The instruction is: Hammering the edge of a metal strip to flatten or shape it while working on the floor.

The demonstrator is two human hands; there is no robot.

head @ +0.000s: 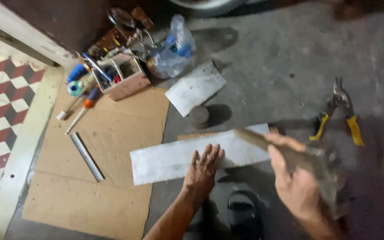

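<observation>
Both our hands are busy: left hand (204,171) pressed flat, fingers spread, on the metal sheet (174,160); right hand (295,178) gripping a blurred hammer (290,153).

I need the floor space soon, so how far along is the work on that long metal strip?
A second, shorter pale metal sheet already lies apart near the wooden tool box. In hand: the left hand presses the long pale metal strip flat while the right hand holds a blurred wooden-handled tool over its end. The yellow-handled snips lie unused; the strip looks whole.
</observation>
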